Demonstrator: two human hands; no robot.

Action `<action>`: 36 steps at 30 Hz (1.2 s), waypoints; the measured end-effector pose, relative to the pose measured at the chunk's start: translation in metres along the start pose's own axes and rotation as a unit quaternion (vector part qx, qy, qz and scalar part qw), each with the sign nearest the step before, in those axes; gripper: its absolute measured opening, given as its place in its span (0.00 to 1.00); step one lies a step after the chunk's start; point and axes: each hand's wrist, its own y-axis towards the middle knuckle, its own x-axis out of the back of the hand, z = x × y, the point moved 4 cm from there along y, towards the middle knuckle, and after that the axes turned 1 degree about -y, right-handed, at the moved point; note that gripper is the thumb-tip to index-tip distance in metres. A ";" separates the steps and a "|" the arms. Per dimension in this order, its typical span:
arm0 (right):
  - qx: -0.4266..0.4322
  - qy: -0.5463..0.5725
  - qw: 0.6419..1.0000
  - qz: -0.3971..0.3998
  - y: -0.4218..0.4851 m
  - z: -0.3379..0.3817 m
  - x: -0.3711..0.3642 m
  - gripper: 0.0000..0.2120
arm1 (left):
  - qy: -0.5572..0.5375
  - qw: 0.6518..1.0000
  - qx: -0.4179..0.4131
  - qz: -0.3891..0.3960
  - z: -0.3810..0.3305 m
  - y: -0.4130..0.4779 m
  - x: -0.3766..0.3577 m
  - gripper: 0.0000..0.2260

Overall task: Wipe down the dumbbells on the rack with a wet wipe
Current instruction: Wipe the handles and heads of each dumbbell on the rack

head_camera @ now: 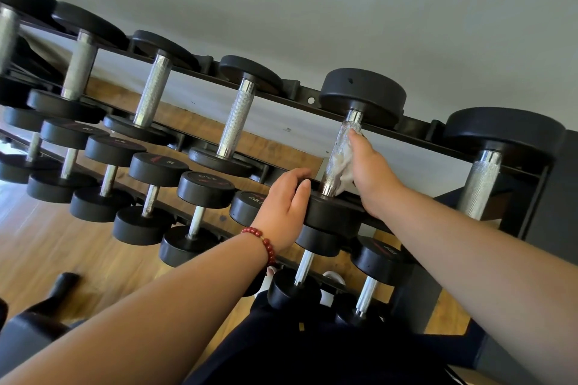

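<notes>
A black dumbbell rack (305, 97) carries rows of black-headed dumbbells with knurled chrome handles. On its top row, my right hand (372, 172) presses a crumpled white wet wipe (342, 162) against the handle of one dumbbell (362, 91), fingers wrapped around the wipe and bar. My left hand (286, 206), with a red bead bracelet on the wrist, rests on the near head of that same dumbbell, fingers curved over its edge.
More dumbbells sit left (237, 116) and right (488, 166) on the top row, with smaller ones (200, 206) on the lower row. Behind the rack is a grey wall; below is wooden floor (47, 247). A dark object (40, 316) stands at the lower left.
</notes>
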 end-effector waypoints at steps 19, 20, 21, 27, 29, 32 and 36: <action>-0.020 0.029 0.997 -0.066 0.012 0.003 -0.016 0.16 | -0.002 1.000 -0.002 -0.004 0.001 0.000 -0.001 0.17; -0.022 0.034 0.997 -0.061 0.011 0.000 -0.018 0.15 | 0.000 1.000 -0.005 -0.006 0.001 0.000 -0.001 0.17; -0.028 0.027 0.998 -0.056 0.009 -0.004 -0.019 0.15 | 0.000 1.000 -0.007 -0.008 0.001 0.000 0.000 0.17; -0.030 -0.015 0.999 -0.038 0.009 -0.001 -0.015 0.19 | -0.006 1.000 -0.007 -0.011 0.002 0.001 -0.001 0.16; -0.019 -0.034 0.999 -0.033 0.011 -0.003 -0.014 0.19 | -0.009 1.000 -0.009 -0.009 0.003 0.001 -0.002 0.17; -0.037 -0.133 0.990 -0.018 0.005 -0.011 -0.011 0.23 | -0.011 1.000 -0.013 -0.012 0.002 0.001 -0.001 0.16; -0.066 -0.097 0.993 -0.005 0.008 -0.007 -0.010 0.26 | -0.010 1.000 -0.013 -0.016 0.003 0.001 -0.002 0.18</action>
